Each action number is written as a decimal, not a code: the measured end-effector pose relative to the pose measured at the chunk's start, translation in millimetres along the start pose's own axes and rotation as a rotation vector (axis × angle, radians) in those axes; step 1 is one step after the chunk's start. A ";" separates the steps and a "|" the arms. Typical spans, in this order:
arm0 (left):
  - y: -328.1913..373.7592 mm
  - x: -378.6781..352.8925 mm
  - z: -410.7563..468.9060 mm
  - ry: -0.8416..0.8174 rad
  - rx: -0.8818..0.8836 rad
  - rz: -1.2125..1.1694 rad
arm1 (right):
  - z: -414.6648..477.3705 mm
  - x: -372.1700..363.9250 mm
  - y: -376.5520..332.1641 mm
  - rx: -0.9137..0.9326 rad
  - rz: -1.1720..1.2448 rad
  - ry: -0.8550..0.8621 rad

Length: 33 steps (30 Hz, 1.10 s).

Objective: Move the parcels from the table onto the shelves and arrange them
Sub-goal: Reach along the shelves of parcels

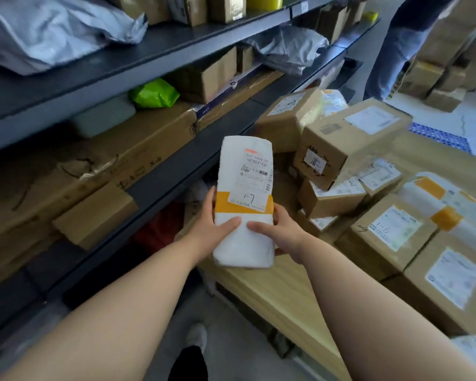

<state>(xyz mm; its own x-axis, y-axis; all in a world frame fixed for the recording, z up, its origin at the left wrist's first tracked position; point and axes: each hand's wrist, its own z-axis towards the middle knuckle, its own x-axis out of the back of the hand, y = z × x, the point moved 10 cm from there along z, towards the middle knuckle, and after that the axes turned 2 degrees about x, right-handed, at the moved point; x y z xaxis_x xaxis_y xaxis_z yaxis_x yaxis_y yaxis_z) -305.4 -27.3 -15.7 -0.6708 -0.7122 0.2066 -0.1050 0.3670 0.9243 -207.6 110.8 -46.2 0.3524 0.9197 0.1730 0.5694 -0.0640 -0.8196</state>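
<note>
One transfer midway, seemingly. Holding the white parcel (245, 188) upright in the air between table (280, 298) and shelves (160, 185), left hand (216, 229) and right hand (282, 236) both curled round its lower end. Next, probably: check the label, pick a free shelf gap, slide in flat.

Of the two hands, the left hand (212, 229) and right hand (282, 235) grip a white parcel (245, 204) at centre, shelves (162, 182) at 9 o'clock, cardboard boxes (349, 144) piled on the counter (272, 292) at 3 o'clock.
</note>
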 end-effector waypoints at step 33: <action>-229.0 284.9 -574.7 1.142 0.226 -0.247 | -319.6 -544.9 33.0 0.293 -0.722 -1.178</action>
<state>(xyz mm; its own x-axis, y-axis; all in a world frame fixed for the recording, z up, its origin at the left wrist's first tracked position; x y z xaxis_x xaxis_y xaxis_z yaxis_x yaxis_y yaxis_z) -50.6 -658.1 15.9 0.4163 -0.8571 0.3035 -0.3435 0.1608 0.9253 -143.6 -516.3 7.0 -0.8474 0.5045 0.1655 0.1310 0.5007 -0.8556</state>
